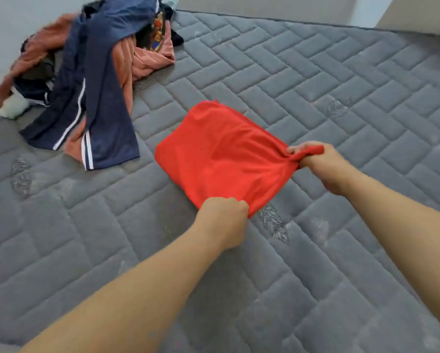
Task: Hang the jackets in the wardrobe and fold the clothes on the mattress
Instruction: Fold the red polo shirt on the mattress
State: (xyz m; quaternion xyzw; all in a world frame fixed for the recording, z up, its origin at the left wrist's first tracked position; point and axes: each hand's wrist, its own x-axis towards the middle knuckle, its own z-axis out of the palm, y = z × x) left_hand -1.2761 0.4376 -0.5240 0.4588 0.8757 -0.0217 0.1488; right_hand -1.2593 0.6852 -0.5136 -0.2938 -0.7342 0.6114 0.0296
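Note:
A red garment lies partly folded in the middle of the grey quilted mattress. My left hand grips its near corner with curled fingers. My right hand grips the right corner, where the cloth is bunched and pulled taut. At the back left sits a pile of unfolded clothes: navy trousers with white stripes on top, rust-coloured cloth beneath, and a patterned piece near the top.
A pale wall runs along the mattress's left side behind the pile. A beige panel stands at the far right corner. The mattress's quilted surface extends to the right and towards me.

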